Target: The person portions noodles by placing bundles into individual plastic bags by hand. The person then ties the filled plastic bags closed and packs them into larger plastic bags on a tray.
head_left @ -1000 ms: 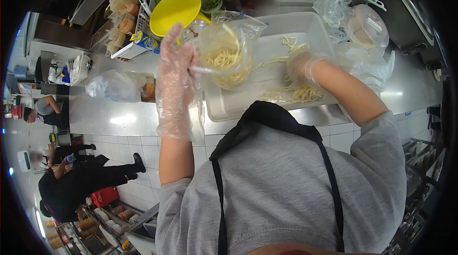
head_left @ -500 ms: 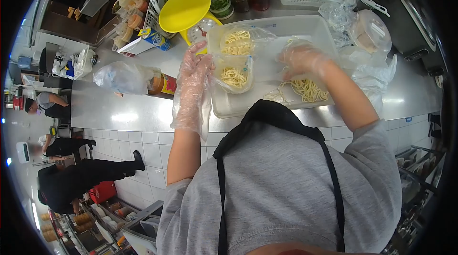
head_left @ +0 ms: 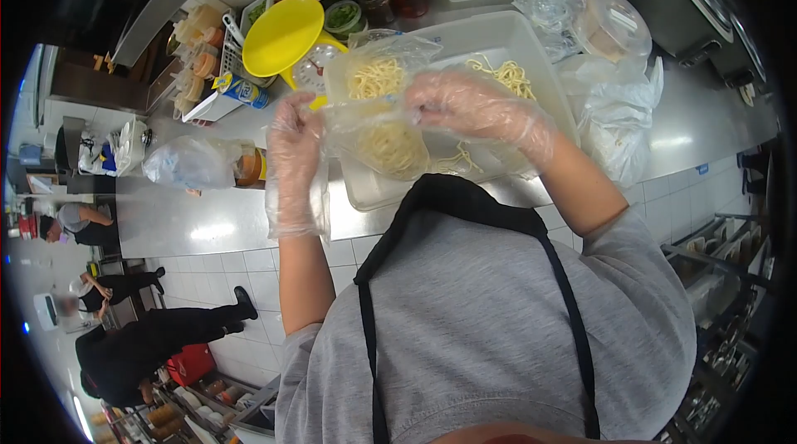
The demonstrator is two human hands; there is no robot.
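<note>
Holding the mouth of a clear bag (head_left: pixel 386 149), the left hand (head_left: pixel 295 145) and the right hand (head_left: pixel 481 108) are keeping their gloved fingers closed on its two sides. This bag is containing pale noodles and is hanging over the left part of the plastic tub (head_left: pixel 473 31). Behind it, a second bag (head_left: pixel 378 77) is also holding noodles, while loose noodles (head_left: pixel 508 76) are lying in the tub. On the worktop (head_left: pixel 216 216), a round container (head_left: pixel 342 17) is holding something green.
</note>
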